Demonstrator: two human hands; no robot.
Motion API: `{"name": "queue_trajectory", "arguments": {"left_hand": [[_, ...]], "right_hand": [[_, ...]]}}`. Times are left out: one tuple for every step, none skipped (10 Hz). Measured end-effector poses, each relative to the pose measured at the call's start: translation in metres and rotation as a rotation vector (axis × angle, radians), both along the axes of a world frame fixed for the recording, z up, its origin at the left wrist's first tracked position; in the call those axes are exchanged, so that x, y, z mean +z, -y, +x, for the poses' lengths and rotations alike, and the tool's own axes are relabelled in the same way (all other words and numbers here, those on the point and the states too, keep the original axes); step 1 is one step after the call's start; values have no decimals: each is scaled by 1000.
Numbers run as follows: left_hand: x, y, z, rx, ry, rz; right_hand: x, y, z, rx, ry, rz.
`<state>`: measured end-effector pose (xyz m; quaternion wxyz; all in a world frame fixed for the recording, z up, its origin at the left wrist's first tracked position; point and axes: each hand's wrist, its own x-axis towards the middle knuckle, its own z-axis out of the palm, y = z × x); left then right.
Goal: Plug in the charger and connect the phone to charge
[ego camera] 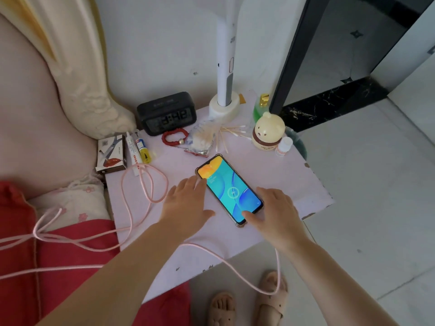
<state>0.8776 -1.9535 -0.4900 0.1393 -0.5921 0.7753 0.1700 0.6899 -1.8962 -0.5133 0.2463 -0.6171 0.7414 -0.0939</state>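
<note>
We see a red bed cover on the left, and next to it a pale bench. A long pink cable runs over the bed, makes loops on the bench, and hangs off the front edge. It comes back up under the right wrist, and we cannot tell if it is plugged into the phone. The left hand lies flat on the bench with its fingers straight and a little spread, and the tips touch the phone's top corner. The right hand has its fingers spread too, with the thumb resting on the bottom of the screen. The phone lies face up in the middle of the bench, between the two hands, with its screen lit. Behind it sit a black clock and a small bear jar.
</note>
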Motion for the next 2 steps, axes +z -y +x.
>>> {"name": "queue_trajectory", "arguments": {"left_hand": [[26,-5,-12,-7,19,36],[54,-14,-23,-12,8,101]], "right_hand": [[27,1,-5,57,-40,111],[61,-2,-7,151,-116,200]]}}
